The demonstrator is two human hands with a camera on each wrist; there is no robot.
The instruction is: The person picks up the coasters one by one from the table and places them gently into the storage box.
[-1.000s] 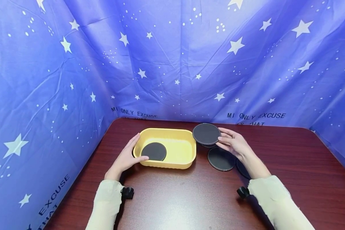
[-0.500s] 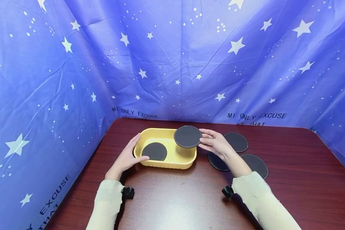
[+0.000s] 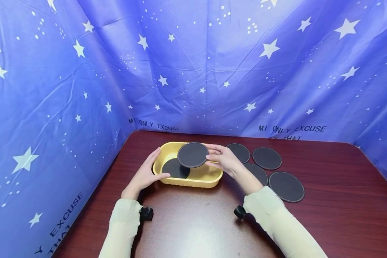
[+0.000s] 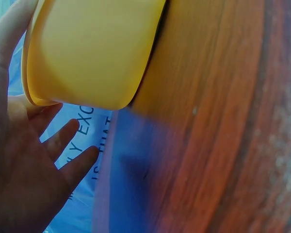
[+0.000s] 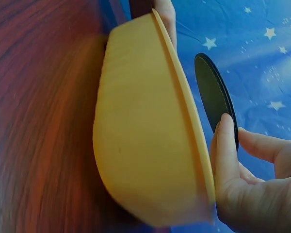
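Note:
A round black coaster (image 3: 192, 154) with a stitched edge is pinched by my right hand (image 3: 224, 160), between thumb and fingertips. In the right wrist view the held coaster (image 5: 216, 92) is seen nearly edge-on, beyond the rim of a yellow plastic basin. The head view shows it above the inside of that basin (image 3: 193, 182). Another black coaster (image 3: 174, 169) lies in the basin's left part, partly hidden by the held one. My left hand (image 3: 145, 175) rests against the basin's left end, its thumb on the near rim. In the left wrist view, several fingers (image 4: 63, 141) are extended and spread.
On the table to the right lie more black coasters: one (image 3: 267, 158) at the back, one (image 3: 287, 187) nearer, and two partly covered by the right hand and forearm. A blue curtain (image 3: 203, 64) with white stars stands behind the dark red wooden table (image 3: 335, 186).
My right hand has carried the coaster leftward from the coasters on the table, over the basin's right rim, to above its middle. The left hand has stayed on the basin.

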